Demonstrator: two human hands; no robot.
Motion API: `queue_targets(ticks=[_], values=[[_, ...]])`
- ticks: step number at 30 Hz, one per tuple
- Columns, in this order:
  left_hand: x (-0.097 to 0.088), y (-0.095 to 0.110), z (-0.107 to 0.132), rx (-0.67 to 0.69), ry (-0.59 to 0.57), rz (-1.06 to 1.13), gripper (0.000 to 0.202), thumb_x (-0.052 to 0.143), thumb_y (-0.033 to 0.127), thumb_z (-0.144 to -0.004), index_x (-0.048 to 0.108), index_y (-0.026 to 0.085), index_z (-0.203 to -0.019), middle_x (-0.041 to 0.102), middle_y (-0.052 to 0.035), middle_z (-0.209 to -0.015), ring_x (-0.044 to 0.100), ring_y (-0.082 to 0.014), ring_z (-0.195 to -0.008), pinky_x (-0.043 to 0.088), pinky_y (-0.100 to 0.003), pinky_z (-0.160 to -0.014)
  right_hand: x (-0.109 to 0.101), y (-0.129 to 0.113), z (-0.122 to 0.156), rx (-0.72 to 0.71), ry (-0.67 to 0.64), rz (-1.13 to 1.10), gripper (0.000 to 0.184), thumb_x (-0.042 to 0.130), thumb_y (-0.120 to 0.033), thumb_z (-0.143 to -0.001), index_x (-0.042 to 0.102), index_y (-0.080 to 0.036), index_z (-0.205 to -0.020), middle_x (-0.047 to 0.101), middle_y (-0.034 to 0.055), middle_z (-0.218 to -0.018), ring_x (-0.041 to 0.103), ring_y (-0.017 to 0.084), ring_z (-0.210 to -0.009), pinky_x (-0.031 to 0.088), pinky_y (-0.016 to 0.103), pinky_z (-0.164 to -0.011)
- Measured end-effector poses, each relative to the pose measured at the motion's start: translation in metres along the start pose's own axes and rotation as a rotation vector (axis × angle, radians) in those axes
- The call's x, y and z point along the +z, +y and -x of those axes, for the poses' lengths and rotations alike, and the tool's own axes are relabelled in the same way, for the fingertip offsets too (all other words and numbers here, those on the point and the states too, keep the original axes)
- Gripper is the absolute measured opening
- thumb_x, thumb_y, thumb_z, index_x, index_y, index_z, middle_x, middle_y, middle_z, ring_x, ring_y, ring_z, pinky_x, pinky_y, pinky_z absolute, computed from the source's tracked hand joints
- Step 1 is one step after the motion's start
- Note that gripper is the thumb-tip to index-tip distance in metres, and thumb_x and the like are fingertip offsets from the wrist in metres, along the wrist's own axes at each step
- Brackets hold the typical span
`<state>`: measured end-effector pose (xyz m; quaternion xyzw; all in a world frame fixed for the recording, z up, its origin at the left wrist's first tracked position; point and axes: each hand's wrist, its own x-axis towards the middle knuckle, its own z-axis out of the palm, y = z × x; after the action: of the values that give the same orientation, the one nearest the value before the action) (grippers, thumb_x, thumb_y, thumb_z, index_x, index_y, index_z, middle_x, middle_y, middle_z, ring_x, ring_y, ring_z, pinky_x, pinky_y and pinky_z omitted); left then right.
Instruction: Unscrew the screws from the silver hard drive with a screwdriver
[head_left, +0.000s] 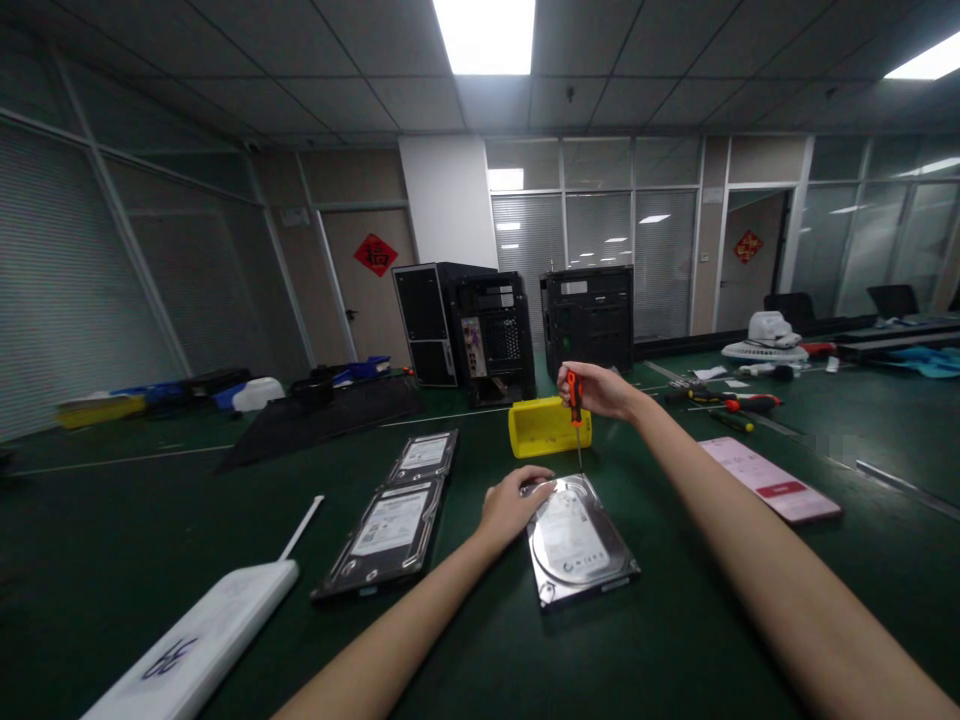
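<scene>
Screwdriver (573, 383) gripped in right hand (600, 390); left hand (514, 505) flat on hard drive (577, 545), label illegible.

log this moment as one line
left hand: resting on hard drive corner | right hand: holding screwdriver upright, tip at drive's far edge | behind: yellow tray

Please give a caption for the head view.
Left hand rests on a hard drive; right hand holds a screwdriver upright over it.

My left hand (514, 505) covers the far corner of the hard drive (579, 545). Below my right hand (600, 388), the screwdriver (574, 395) tip is too thin to confirm contact. Label print beside my left palm: unreadable.
</scene>
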<state>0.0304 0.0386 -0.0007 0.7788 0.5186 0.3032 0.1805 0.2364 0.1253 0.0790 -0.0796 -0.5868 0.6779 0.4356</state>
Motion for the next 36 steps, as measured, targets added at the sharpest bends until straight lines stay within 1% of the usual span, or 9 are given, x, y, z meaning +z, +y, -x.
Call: queue_targets(ticks=[3, 10, 16, 19, 24, 28, 31, 33, 36], values=[[-0.0002, 0.0008, 0.0003, -0.009, 0.001, 0.000, 0.035, 0.049, 0.046, -0.075, 0.061, 0.025, -0.099, 0.065, 0.0010, -0.099, 0.058, -0.0174, -0.094, 0.042, -0.022, -0.080, 0.0000, -0.0004, 0.0023, 0.017, 0.019, -0.017, 0.018, 0.045, -0.031, -0.082, 0.052, -0.016, -0.075, 0.053, 0.0004, -0.067, 0.051, 0.011, -0.061, 0.042, 0.027, -0.063], [-0.0021, 0.0044, 0.0010, -0.017, -0.005, 0.005, 0.034, 0.049, 0.045, -0.075, 0.062, 0.024, -0.099, 0.065, 0.0004, -0.100, 0.058, -0.0181, -0.094, 0.042, -0.024, -0.081, 0.0039, -0.0029, 0.0049, 0.042, -0.003, 0.028, 0.018, 0.050, -0.034, -0.080, 0.053, -0.017, -0.076, 0.057, 0.0008, -0.069, 0.053, 0.011, -0.062, 0.044, 0.029, -0.067], [-0.0011, 0.0035, -0.0002, -0.019, -0.004, 0.001, 0.036, 0.049, 0.046, -0.075, 0.062, 0.024, -0.099, 0.065, -0.0004, -0.100, 0.058, -0.0188, -0.094, 0.042, -0.025, -0.081, 0.0076, -0.0033, 0.0046, 0.037, 0.007, 0.080, 0.016, 0.055, -0.031, -0.076, 0.052, -0.016, -0.074, 0.057, -0.0001, -0.067, 0.053, 0.011, -0.061, 0.045, 0.032, -0.071], [-0.0002, 0.0022, -0.0008, -0.007, -0.003, 0.003, 0.035, 0.048, 0.046, -0.075, 0.062, 0.024, -0.099, 0.065, 0.0001, -0.099, 0.058, -0.0181, -0.093, 0.042, -0.024, -0.081, 0.0065, -0.0030, 0.0051, 0.027, 0.004, 0.087, 0.015, 0.054, -0.030, -0.077, 0.053, -0.016, -0.075, 0.055, -0.0007, -0.065, 0.052, 0.010, -0.059, 0.045, 0.033, -0.071], [-0.0005, 0.0012, -0.0008, -0.005, -0.004, 0.002, 0.034, 0.049, 0.045, -0.075, 0.062, 0.024, -0.098, 0.065, 0.0001, -0.099, 0.058, -0.0181, -0.093, 0.042, -0.024, -0.081, 0.0046, -0.0024, 0.0052, 0.029, 0.013, 0.072, 0.016, 0.049, -0.030, -0.080, 0.056, -0.016, -0.083, 0.049, -0.0031, -0.059, 0.046, 0.008, -0.054, 0.045, 0.033, -0.072], [-0.0012, 0.0023, -0.0004, -0.011, -0.005, 0.000, 0.033, 0.048, 0.044, -0.075, 0.062, 0.024, -0.099, 0.065, -0.0001, -0.100, 0.058, -0.0184, -0.094, 0.042, -0.025, -0.082, 0.0041, -0.0033, 0.0045, 0.084, -0.006, 0.032, 0.019, 0.047, -0.032, -0.081, 0.056, -0.016, -0.075, 0.048, -0.0026, -0.056, 0.045, 0.009, -0.054, 0.044, 0.033, -0.073], [-0.0015, 0.0037, -0.0001, -0.021, -0.008, 0.002, 0.034, 0.049, 0.045, -0.075, 0.062, 0.024, -0.099, 0.065, 0.0000, -0.101, 0.057, -0.0185, -0.095, 0.042, -0.024, -0.082, 0.0038, -0.0040, 0.0046, 0.079, -0.039, -0.007, 0.026, 0.042, -0.035, -0.082, 0.056, -0.016, -0.071, 0.048, -0.0014, -0.056, 0.045, 0.010, -0.055, 0.044, 0.034, -0.073], [-0.0016, 0.0047, 0.0001, -0.027, -0.007, 0.003, 0.034, 0.049, 0.045, -0.075, 0.062, 0.024, -0.099, 0.065, 0.0000, -0.101, 0.057, -0.0185, -0.096, 0.042, -0.024, -0.082, 0.0039, -0.0039, 0.0052, 0.055, -0.049, -0.020, 0.027, 0.039, -0.034, -0.082, 0.057, -0.015, -0.074, 0.049, -0.0004, -0.059, 0.046, 0.010, -0.056, 0.044, 0.035, -0.074], [-0.0017, 0.0062, 0.0006, -0.032, -0.006, 0.004, 0.033, 0.049, 0.044, -0.075, 0.062, 0.024, -0.099, 0.065, -0.0004, -0.101, 0.057, -0.0185, -0.096, 0.041, -0.024, -0.083, 0.0042, -0.0035, 0.0064, 0.034, -0.038, -0.004, 0.022, 0.040, -0.029, -0.081, 0.057, -0.016, -0.085, 0.052, -0.0001, -0.063, 0.047, 0.011, -0.057, 0.044, 0.035, -0.074]])
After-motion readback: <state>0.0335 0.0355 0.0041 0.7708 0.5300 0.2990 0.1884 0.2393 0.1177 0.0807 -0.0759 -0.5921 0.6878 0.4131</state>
